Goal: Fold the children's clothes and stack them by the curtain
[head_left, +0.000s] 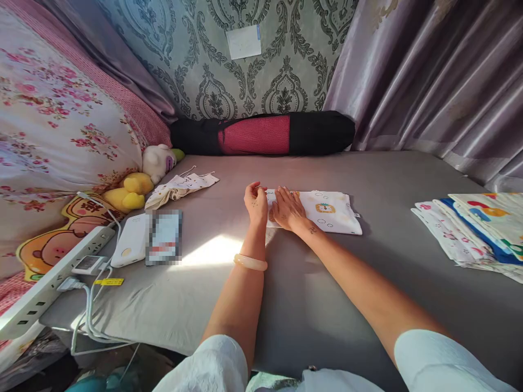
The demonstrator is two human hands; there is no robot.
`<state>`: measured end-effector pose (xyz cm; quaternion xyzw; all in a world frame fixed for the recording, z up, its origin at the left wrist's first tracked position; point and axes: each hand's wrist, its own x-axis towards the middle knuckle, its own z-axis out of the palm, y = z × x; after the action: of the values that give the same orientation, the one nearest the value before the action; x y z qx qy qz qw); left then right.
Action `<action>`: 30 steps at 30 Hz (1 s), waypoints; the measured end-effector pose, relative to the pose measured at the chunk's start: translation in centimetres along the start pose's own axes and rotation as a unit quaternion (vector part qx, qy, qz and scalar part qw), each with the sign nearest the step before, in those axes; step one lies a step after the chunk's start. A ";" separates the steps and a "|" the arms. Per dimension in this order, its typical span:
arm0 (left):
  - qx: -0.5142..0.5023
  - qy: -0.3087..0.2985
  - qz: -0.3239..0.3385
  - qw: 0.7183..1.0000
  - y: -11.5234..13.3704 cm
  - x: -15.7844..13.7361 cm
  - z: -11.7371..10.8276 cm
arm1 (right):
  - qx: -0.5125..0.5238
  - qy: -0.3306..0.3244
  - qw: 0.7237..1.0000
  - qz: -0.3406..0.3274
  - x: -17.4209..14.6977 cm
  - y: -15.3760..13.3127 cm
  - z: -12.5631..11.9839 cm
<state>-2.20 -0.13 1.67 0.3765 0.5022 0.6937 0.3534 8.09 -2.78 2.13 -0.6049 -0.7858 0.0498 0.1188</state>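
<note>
A white cloth [339, 209], folded into a flat rectangle, lies on the grey-covered surface. It has cartoon animal prints, dashed circles and a small tag at its right edge. My right hand [289, 209] rests flat on its left part, palm down with fingers stretched out, covering some of the print. Beside the cloth's left edge is my left hand [256, 204], turned on its side. Its fingers are loosely curled and slightly apart, with nothing visible in them. A pale bangle [250, 262] circles my left wrist.
Folded printed cloths [486, 226] are stacked at right. At left lie a small drawstring bag [180, 189], a white power bank [131, 239], a blurred-out item [164, 238] and a power strip [53, 280] with cables. A black-and-red rolled bag [261, 134] lines the back; plush toys [128, 193] sit left.
</note>
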 end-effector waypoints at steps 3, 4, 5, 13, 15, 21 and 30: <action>0.042 -0.036 0.017 0.998 -0.5 -0.3 0.1 | -0.007 -0.020 1.000 0.007 -0.2 0.5 0.5; 0.052 -0.045 0.021 0.997 -0.6 -0.3 0.1 | -0.008 -0.021 1.000 0.007 -0.2 0.6 0.7; 0.062 -0.052 0.022 0.996 -0.7 -0.3 0.1 | -0.009 -0.020 1.000 0.006 -0.1 0.6 0.9; 0.162 -0.111 0.030 0.980 -0.4 -0.8 0.3 | 0.017 -0.033 0.999 0.004 -0.2 0.7 0.5; 0.201 -0.122 0.033 0.971 -0.3 -1.0 0.3 | 0.028 -0.029 0.999 0.005 -0.5 1.1 0.2; 0.331 -0.185 0.119 0.918 -1.1 -1.4 0.8 | -0.010 0.035 0.999 0.016 -2.0 3.7 -1.1; 0.502 -0.312 0.230 0.773 -1.9 -2.8 1.1 | -0.035 0.021 0.999 0.030 -2.9 5.8 -0.1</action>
<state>0.27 -1.64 -0.35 0.8006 0.5397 0.2473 0.0816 14.23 -4.09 0.57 -0.6326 -0.7662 0.0133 0.1126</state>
